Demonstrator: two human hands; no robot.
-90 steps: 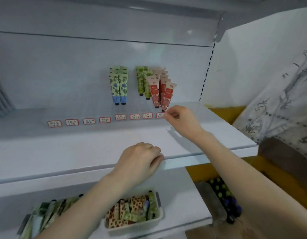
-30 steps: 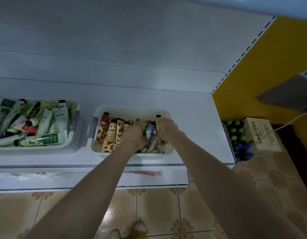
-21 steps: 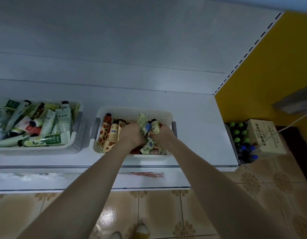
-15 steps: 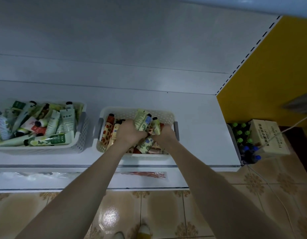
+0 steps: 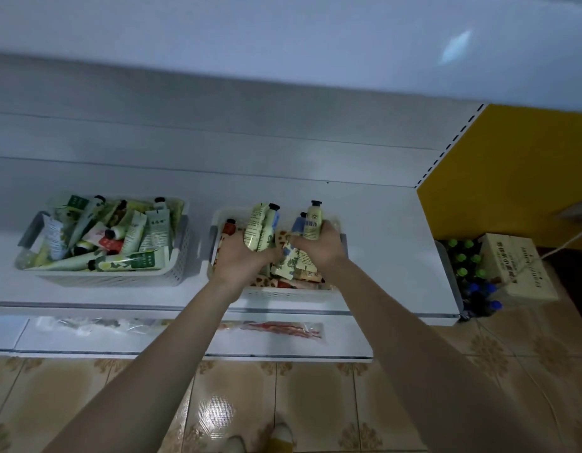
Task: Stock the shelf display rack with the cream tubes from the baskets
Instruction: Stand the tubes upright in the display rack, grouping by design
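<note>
Left hand (image 5: 247, 256): fingers curled round a bunch of pale green cream tubes (image 5: 260, 230), caps toward 12 o'clock. Gathering several in one fist probably saves trips to the display rack, which is out of view. At 9 o'clock of this hand, well apart, stands the left basket (image 5: 119, 279), heaped with larger white-and-green tubes (image 5: 132, 260) lying crosswise. Both hands work over the right basket (image 5: 283, 294), set at the front edge of the lower shelf (image 5: 387, 256), presumably for easy reach. Right hand (image 5: 320, 245), at 3 o'clock of the left and near it, grips a pale yellow tube (image 5: 312, 223), black cap upward, barcode panel facing the camera. A blue-capped tube (image 5: 297, 225) pokes out beside it; whether it is held cannot be told. Loose tubes (image 5: 289, 266) beneath show floral, spotted and red prints, with flat crimped tails. At 3 o'clock, on the floor, sit a crate of bottles (image 5: 463, 266) and a cardboard box (image 5: 518, 269).
</note>
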